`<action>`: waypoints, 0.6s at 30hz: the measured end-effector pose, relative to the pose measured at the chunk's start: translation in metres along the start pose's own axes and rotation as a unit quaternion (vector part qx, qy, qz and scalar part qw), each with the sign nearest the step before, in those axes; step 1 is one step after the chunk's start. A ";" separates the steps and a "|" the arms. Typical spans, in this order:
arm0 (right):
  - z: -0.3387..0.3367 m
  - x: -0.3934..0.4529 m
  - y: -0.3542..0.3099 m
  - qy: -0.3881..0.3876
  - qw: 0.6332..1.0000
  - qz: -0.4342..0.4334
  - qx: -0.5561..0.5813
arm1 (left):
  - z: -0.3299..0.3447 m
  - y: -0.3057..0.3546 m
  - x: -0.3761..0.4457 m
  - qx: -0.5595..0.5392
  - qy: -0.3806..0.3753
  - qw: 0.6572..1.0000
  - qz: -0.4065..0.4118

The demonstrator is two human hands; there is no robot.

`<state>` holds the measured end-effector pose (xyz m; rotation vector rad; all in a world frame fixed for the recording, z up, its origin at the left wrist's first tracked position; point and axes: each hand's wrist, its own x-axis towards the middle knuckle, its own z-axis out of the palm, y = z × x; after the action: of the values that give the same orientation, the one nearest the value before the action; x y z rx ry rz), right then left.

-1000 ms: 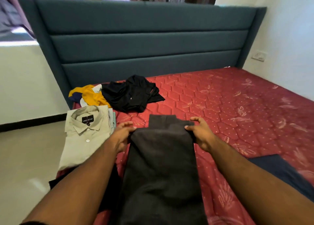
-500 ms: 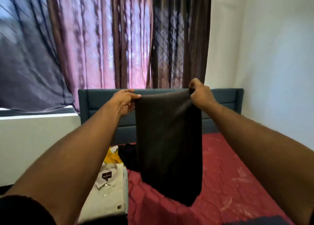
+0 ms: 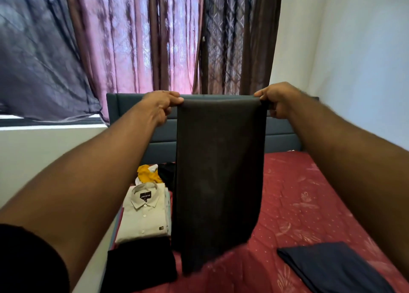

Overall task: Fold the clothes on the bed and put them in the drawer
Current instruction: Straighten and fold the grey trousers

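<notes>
At far left, a dark curtain (image 3: 39, 66) hangs over the window; pink-lit curtains (image 3: 132, 40) hang beside it, above the teal headboard (image 3: 130, 106).

The left hand (image 3: 160, 106) pinches the upper left corner of the dark trousers (image 3: 219, 177), fingers curled over the top edge. Well below these fingers, on the red mattress (image 3: 298, 204), lies a folded beige shirt (image 3: 146, 213), collar toward the headboard. A yellow garment (image 3: 147, 175) and a black garment (image 3: 166, 170) lie bunched just beyond the collar. A folded black garment (image 3: 141, 264) touches the shirt's near edge.

The trousers, folded lengthwise, hang straight down between the two hands, top edge stretched level in front of the headboard. The lower end is blurred; whether it touches the mattress cannot be told.

The right hand (image 3: 278, 100) grips the upper right corner, fingers clenched round the fabric. Well below and to the right of these fingers, a folded navy garment (image 3: 332, 268) lies flat on the mattress. A white wall (image 3: 365, 60) closes the right side.
</notes>
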<state>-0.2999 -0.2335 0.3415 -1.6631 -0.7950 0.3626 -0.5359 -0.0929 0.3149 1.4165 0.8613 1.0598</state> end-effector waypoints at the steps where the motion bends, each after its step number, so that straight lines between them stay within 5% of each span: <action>1: 0.000 0.003 -0.002 0.004 1.000 0.005 -0.004 | 0.000 0.003 -0.001 0.012 -0.001 1.000 -0.009; 10: 0.030 0.035 0.045 -0.081 0.987 0.139 0.003 | 0.012 -0.040 0.028 -0.052 -0.013 0.990 -0.132; 18: 0.061 0.101 0.060 0.024 0.987 0.065 0.147 | 0.038 -0.050 0.095 -0.055 0.010 0.993 -0.102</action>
<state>-0.2468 -0.1248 0.2876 -1.4436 -0.5683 0.5034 -0.4660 -0.0110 0.2784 1.2017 0.9266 0.9520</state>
